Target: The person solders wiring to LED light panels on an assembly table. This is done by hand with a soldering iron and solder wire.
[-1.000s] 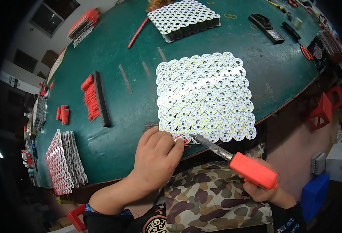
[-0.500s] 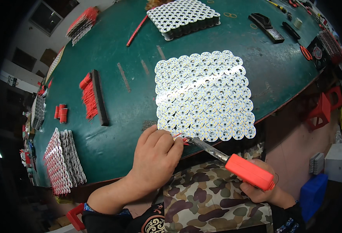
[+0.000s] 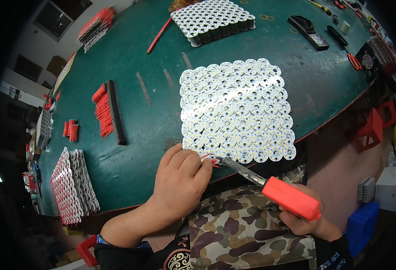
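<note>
A white panel of round LED boards (image 3: pixel 236 112) lies flat at the table's near edge. At its lower left corner my left hand (image 3: pixel 182 173) is closed, its fingertips pinching short red wires (image 3: pixel 214 161) whose ends stick out beside the thumb. My right hand (image 3: pixel 299 216) is wrapped round the red handle of a soldering iron (image 3: pixel 290 197). The iron's metal shaft slants up and left, and its tip is at the panel's bottom row, close to the wires. Whether the tip touches a board is too small to tell.
A stack of similar panels (image 3: pixel 213 20) stands at the far side of the green table (image 3: pixel 148 121). Cut red wires (image 3: pixel 102 117) lie by a dark bar (image 3: pixel 115 112) on the left, near wire bundles (image 3: pixel 73 132). More panels (image 3: pixel 74 186) lean at the left edge. Red stools (image 3: pixel 369 130) stand at right.
The soldering iron and my right hand have shifted slightly to the right. My left hand and the panel stay in place.
</note>
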A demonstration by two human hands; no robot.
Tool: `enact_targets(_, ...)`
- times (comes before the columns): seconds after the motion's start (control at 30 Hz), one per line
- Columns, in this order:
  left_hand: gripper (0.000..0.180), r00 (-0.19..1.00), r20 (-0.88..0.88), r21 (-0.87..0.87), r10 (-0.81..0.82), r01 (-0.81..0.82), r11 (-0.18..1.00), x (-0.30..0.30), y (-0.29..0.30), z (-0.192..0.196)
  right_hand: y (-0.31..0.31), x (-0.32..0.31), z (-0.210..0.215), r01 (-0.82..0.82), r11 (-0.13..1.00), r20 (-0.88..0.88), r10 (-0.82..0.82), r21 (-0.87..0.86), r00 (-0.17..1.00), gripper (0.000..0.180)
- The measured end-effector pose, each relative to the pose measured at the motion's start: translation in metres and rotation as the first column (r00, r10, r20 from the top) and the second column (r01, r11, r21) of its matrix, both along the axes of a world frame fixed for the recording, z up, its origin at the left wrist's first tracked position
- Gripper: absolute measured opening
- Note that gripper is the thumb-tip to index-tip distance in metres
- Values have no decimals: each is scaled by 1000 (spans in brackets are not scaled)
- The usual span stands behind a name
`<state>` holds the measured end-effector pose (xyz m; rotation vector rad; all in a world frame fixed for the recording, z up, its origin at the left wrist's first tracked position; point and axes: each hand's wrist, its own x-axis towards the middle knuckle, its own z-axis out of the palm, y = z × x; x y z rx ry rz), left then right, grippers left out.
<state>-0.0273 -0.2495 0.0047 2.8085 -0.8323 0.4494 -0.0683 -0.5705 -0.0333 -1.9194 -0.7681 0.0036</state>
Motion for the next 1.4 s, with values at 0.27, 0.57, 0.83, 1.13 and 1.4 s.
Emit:
enact_targets(0.27,24,1000,-8,-1,-10,10,1000,1,0,2,4,4,8,-12,1000,-37,13,17,999,66)
enact_targets(0.57,24,1000,5,-10,-9,9,1000,1,0,2,1,10,18,-29,1000,4,29,-2,1000,56)
enact_targets(0.83,24,1000,2,-6,-8,8,1000,1,-1,1,-7,6,23,12,995,65,-6,-101,998,50)
enact_targets(1.13,21,1000,-11,-104,14,-15,994,3,-5,4,-16,4,22,24,996,-20,-26,-81,999,45)
enact_targets(1.4,22,999,-33,-72,-43,40,997,12,-14,1,-20,-4,-1,72,997,65,-69,-42,996,45)
